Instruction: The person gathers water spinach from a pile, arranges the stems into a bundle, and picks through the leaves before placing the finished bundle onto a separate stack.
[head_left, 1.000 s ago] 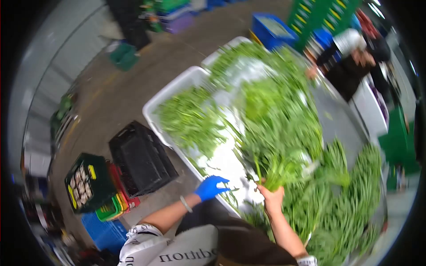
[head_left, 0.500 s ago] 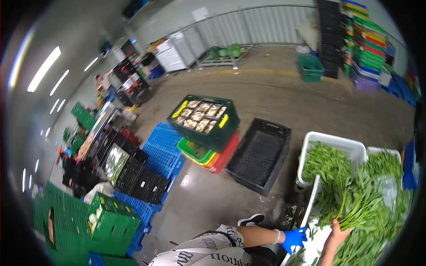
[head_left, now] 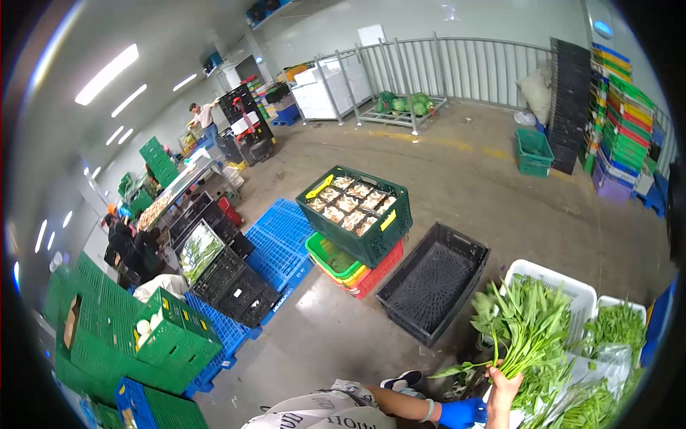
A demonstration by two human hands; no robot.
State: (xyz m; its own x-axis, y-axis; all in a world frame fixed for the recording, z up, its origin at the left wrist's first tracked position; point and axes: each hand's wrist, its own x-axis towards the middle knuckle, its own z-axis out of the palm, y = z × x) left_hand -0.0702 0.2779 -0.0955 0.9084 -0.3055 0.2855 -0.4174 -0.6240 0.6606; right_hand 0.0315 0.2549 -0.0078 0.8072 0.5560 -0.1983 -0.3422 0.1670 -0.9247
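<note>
My bare right hand (head_left: pixel 504 385) is closed around the stems of a bunch of leafy greens (head_left: pixel 525 322), its long leaves fanning up and to the left. One stem with a narrow leaf sticks out left of the fist. Close beside that wrist is my left hand (head_left: pixel 463 412) in a blue glove; its fingers are mostly hidden behind the right hand. Beneath and right of the bunch lie more loose greens (head_left: pixel 586 418) with clear plastic (head_left: pixel 611 357) on them. A white crate (head_left: pixel 582 292) stands just behind the bunch, partly covered by it.
An empty black crate (head_left: pixel 432 282) sits on the floor ahead. Left of it, a dark green crate of packed trays (head_left: pixel 400 214) tops a colourful stack beside blue pallets (head_left: pixel 275 239). Green crates (head_left: pixel 182 343) stand at left. Another person (head_left: pixel 205 121) is far back.
My right hand has lifted the bunch up and left, away from the pile. The gloved left hand, spread before, is now beside the right wrist. The view has shifted.
</note>
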